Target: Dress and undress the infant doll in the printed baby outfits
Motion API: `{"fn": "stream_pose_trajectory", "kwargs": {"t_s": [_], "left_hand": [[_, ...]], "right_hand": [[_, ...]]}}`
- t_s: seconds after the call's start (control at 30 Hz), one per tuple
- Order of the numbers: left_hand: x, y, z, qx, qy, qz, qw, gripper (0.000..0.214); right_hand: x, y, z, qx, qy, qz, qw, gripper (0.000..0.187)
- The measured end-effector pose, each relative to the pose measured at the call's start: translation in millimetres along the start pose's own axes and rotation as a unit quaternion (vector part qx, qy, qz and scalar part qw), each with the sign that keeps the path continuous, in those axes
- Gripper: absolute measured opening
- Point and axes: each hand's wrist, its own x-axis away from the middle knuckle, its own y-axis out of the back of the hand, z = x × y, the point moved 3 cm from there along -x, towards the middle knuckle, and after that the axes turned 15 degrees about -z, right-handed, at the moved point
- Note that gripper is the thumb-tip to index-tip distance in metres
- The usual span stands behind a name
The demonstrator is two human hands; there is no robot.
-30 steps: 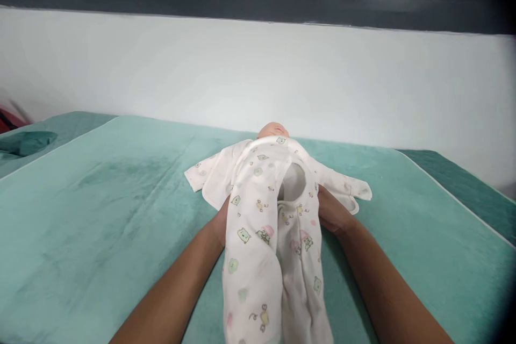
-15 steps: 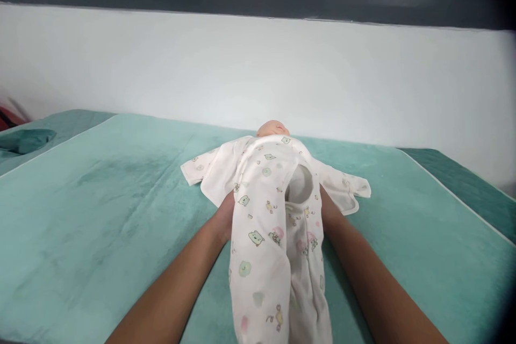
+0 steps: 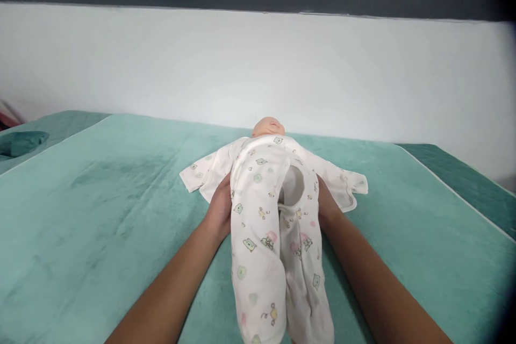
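There is one doll (image 3: 268,127), wearing one white shirt (image 3: 220,169) and one pair of white trousers (image 3: 258,231). It lies on its back on one green cover (image 3: 88,215), about midway between the left and right edges, with its head close to the far edge, where the white wall (image 3: 258,64) rises. The trouser legs, two in number, point to the near edge, and their ends reach the bottom of the view.

Two hands are at the trousers, one on each side. The left hand (image 3: 220,208) touches the left side of the cloth, and the right hand (image 3: 327,201) is against the right side. The fingers of both are hidden by the cloth, so I cannot tell if they are grasping or only supporting.

Toward the left edge and the right edge, the cover has wide bare room, but behind the head only a narrow strip is left before the wall. Pale lines mark both side edges, with darker green fabric (image 3: 463,177) beyond.

The trousers carry small green bears and pink and yellow figures, and have one rounded opening at the front. The two shirt sleeves are spread outward, lying rather flat and creased.
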Motion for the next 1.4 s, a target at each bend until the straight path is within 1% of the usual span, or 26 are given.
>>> {"fn": "stream_pose_trajectory", "kwargs": {"t_s": [0.1, 0.17, 0.3, 0.37, 0.47, 0.53, 0.67, 0.73, 0.83, 0.9, 0.93, 1.0, 1.03, 1.07, 1.13, 1.17, 1.2, 1.23, 1.27, 1.33, 1.37, 1.4], "left_hand": [[-3, 0.3, -1, -0.021, -0.026, -0.008, 0.999, 0.034], [-6, -0.4, -1, -0.026, -0.028, -0.003, 0.999, 0.030], [-10, -0.4, -1, -0.012, -0.034, -0.015, 0.999, 0.026], [-12, -1.1, -1, 0.002, -0.044, -0.003, 0.999, 0.024], [-16, -2.8, 0, 0.012, -0.052, 0.024, 0.998, 0.022], [-19, -3.0, 1, 0.011, -0.053, 0.030, 0.998, 0.022], [-25, -0.2, 4, 0.004, -0.042, 0.025, 0.999, 0.028], [-25, 2.0, 3, -0.011, -0.043, 0.023, 0.999, 0.028], [-21, 4.9, -3, -0.053, -0.061, 0.030, 0.996, 0.031], [-19, 7.8, -9, -0.103, -0.075, 0.033, 0.991, 0.036], [-18, 10.0, -11, -0.141, -0.083, 0.033, 0.986, 0.036], [-19, 16.3, -16, -0.233, -0.120, 0.016, 0.965, 0.034], [-20, 20.0, -19, -0.275, -0.154, -0.006, 0.949, 0.032], [-21, 23.6, -23, -0.306, -0.197, -0.034, 0.931, 0.030], [-22, 27.9, -31, -0.327, -0.303, -0.100, 0.890, 0.029], [-22, 27.4, -35, -0.327, -0.355, -0.126, 0.867, 0.028], [-22, 24.7, -39, -0.327, -0.403, -0.141, 0.843, 0.027], [-22, 19.8, -43, -0.331, -0.444, -0.146, 0.820, 0.026], [-23, 13.0, -48, -0.338, -0.477, -0.145, 0.798, 0.025], [-29, -3.5, -56, -0.362, -0.517, -0.127, 0.765, 0.022], [-33, -11.8, -59, -0.375, -0.518, -0.110, 0.761, 0.021], [-39, -19.3, -62, -0.390, -0.502, -0.085, 0.767, 0.020]], "right_hand": [[-1, 1, -3, -0.033, -0.029, -0.001, 0.999, 0.041], [-1, 2, -2, -0.040, -0.037, 0.002, 0.999, 0.041], [-2, 4, 3, -0.017, -0.007, 0.009, 1.000, 0.039], [-5, 5, 4, 0.001, 0.013, 0.001, 1.000, 0.037], [-12, 7, 3, 0.034, 0.041, -0.029, 0.998, 0.035], [-16, 8, 0, 0.039, 0.043, -0.040, 0.998, 0.035], [-19, 9, -8, 0.019, 0.032, -0.031, 0.999, 0.040], [-20, 8, -10, -0.006, 0.018, -0.021, 1.000, 0.042], [-21, 6, -13, -0.043, -0.014, -0.011, 0.999, 0.042], [-21, 8, -14, -0.032, -0.017, -0.024, 0.999, 0.040], [-22, 10, -14, -0.011, -0.008, -0.039, 0.999, 0.037], [-22, 16, -13, 0.053, 0.037, -0.080, 0.995, 0.031], [-22, 19, -12, 0.085, 0.067, -0.106, 0.988, 0.029], [-23, 23, -11, 0.113, 0.100, -0.135, 0.979, 0.027], [-24, 29, -5, 0.147, 0.162, -0.193, 0.957, 0.024], [-25, 30, -2, 0.152, 0.188, -0.215, 0.946, 0.022], [-28, 29, 2, 0.153, 0.210, -0.224, 0.939, 0.021], [-31, 25, 6, 0.151, 0.227, -0.217, 0.937, 0.020], [-36, 20, 10, 0.149, 0.238, -0.193, 0.940, 0.020], [-47, 5, 18, 0.152, 0.245, -0.109, 0.951, 0.021], [-52, -2, 22, 0.158, 0.242, -0.061, 0.955, 0.021], [-58, -8, 24, 0.167, 0.235, -0.013, 0.958, 0.020]]}}
